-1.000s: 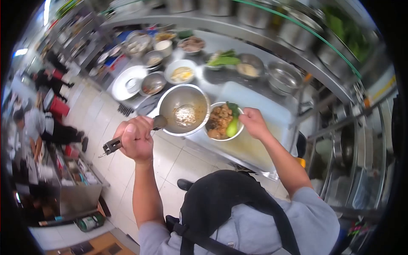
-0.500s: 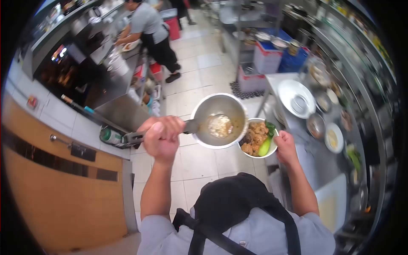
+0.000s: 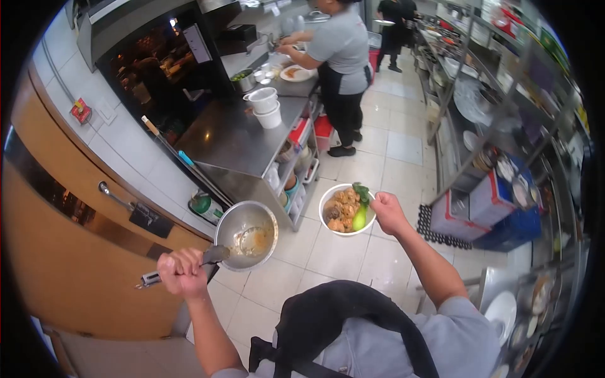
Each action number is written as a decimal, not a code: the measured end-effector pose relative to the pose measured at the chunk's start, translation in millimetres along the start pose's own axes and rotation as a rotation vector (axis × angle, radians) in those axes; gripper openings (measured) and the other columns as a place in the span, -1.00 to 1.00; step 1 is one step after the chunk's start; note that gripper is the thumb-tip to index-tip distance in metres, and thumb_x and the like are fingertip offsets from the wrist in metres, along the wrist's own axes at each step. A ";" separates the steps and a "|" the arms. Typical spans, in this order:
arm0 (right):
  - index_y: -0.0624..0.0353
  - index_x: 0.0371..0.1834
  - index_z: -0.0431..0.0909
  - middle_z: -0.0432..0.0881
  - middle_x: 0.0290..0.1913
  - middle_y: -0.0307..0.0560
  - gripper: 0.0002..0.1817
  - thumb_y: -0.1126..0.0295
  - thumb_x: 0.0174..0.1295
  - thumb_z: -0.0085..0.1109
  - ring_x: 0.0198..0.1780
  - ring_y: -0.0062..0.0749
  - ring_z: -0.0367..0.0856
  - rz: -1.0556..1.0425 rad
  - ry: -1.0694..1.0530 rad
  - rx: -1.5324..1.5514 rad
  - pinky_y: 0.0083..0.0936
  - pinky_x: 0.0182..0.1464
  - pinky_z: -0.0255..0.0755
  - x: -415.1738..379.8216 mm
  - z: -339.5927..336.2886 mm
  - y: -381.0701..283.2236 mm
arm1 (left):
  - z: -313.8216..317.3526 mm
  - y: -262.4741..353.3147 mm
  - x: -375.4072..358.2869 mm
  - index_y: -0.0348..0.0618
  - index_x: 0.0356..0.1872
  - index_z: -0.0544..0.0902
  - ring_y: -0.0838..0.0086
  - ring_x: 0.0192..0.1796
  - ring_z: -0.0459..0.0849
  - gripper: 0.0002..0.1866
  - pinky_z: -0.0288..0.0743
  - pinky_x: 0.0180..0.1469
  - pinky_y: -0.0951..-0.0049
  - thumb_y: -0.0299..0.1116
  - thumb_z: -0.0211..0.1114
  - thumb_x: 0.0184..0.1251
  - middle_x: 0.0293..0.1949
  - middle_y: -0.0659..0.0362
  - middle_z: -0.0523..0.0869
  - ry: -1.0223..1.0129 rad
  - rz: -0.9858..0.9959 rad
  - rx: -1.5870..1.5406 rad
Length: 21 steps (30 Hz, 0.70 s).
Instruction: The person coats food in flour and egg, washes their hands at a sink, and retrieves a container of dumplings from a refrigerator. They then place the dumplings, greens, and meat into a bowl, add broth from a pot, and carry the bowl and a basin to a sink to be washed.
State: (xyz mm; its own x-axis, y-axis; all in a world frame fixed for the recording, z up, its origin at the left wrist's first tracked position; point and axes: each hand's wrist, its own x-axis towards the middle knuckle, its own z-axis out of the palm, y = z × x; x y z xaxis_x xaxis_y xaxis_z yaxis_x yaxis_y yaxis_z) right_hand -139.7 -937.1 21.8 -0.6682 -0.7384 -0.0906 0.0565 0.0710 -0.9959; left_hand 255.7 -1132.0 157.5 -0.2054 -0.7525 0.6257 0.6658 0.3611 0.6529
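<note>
My left hand (image 3: 181,272) grips the handle of a steel saucepan (image 3: 247,234) held out over the tiled floor; a little sauce residue lies in its bottom. My right hand (image 3: 388,213) holds a white bowl (image 3: 346,210) by its rim. The bowl carries browned pieces of food and a green vegetable. Pan and bowl are now apart, the pan lower and to the left.
A steel worktable (image 3: 234,135) with stacked white bowls (image 3: 265,106) stands ahead left. A person in a grey shirt (image 3: 341,69) works at its far end. Shelving with plates and blue crates (image 3: 498,200) lines the right. An orange wall panel (image 3: 63,246) is close on the left.
I have turned away from the counter toward the aisle and the steel worktable. The pan has dropped away from the bowl to the left; the bowl stays in my right hand.
</note>
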 end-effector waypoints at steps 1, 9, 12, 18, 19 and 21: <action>0.09 -0.68 0.29 0.35 -0.64 -0.36 -0.74 0.49 0.15 0.04 -0.60 -0.69 0.28 0.008 -0.007 -0.034 -0.61 -0.58 0.21 42.4 5.3 -1.5 | -4.1 -13.4 15.2 -0.02 -0.68 0.12 0.54 -0.75 0.11 -0.65 0.15 -0.59 0.45 -0.31 -0.05 0.33 -0.81 0.26 0.15 0.068 0.014 0.016; 0.10 -0.65 0.32 0.39 -0.61 -0.30 -0.74 0.45 0.18 0.08 -0.60 -0.62 0.38 -0.081 0.105 0.149 -0.59 -0.55 0.35 322.8 63.3 26.5 | -38.6 -119.6 109.7 -0.03 -0.69 0.13 0.55 -0.76 0.10 -0.66 0.16 -0.61 0.44 -0.36 -0.04 0.30 -0.81 0.24 0.16 0.225 0.077 0.083; 0.11 -0.66 0.33 0.39 -0.63 -0.28 -0.74 0.45 0.16 0.09 -0.61 -0.61 0.39 -0.084 0.146 0.187 -0.57 -0.58 0.33 411.5 77.0 23.8 | -51.9 -156.2 146.2 -0.02 -0.69 0.13 0.55 -0.76 0.10 -0.66 0.17 -0.60 0.45 -0.37 -0.04 0.30 -0.81 0.25 0.15 0.257 0.095 0.083; 0.17 -0.69 0.36 0.37 -0.69 -0.25 -0.75 0.43 0.10 0.13 -0.60 -0.60 0.33 -0.136 0.318 -0.086 -0.50 -0.54 0.25 585.5 94.3 32.8 | -46.7 -203.6 198.8 0.00 -0.68 0.12 0.56 -0.75 0.12 -0.65 0.18 -0.59 0.44 -0.35 -0.07 0.33 -0.80 0.28 0.15 0.337 0.109 0.204; 0.18 -0.70 0.36 0.37 -0.69 -0.25 -0.74 0.43 0.10 0.14 -0.58 -0.60 0.30 -0.140 0.297 -0.031 -0.47 -0.52 0.22 609.7 95.1 35.5 | -44.1 -210.4 202.8 0.00 -0.67 0.12 0.56 -0.74 0.13 -0.65 0.18 -0.59 0.44 -0.35 -0.07 0.34 -0.80 0.29 0.15 0.344 0.124 0.237; 0.18 -0.70 0.35 0.37 -0.68 -0.26 -0.74 0.42 0.10 0.14 -0.58 -0.61 0.29 -0.141 0.276 -0.045 -0.47 -0.52 0.22 657.0 97.7 41.7 | -33.0 -222.1 202.5 0.01 -0.67 0.11 0.57 -0.73 0.13 -0.65 0.17 -0.59 0.45 -0.35 -0.08 0.35 -0.80 0.29 0.15 0.417 0.145 0.299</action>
State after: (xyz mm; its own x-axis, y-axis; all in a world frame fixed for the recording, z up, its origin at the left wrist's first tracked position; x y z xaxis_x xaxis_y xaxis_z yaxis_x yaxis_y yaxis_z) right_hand -503.9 -1484.8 -79.8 -0.8437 -0.5335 0.0597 -0.0801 0.0152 -0.9967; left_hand 89.9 -1382.7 125.1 0.2171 -0.8161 0.5356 0.4197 0.5734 0.7036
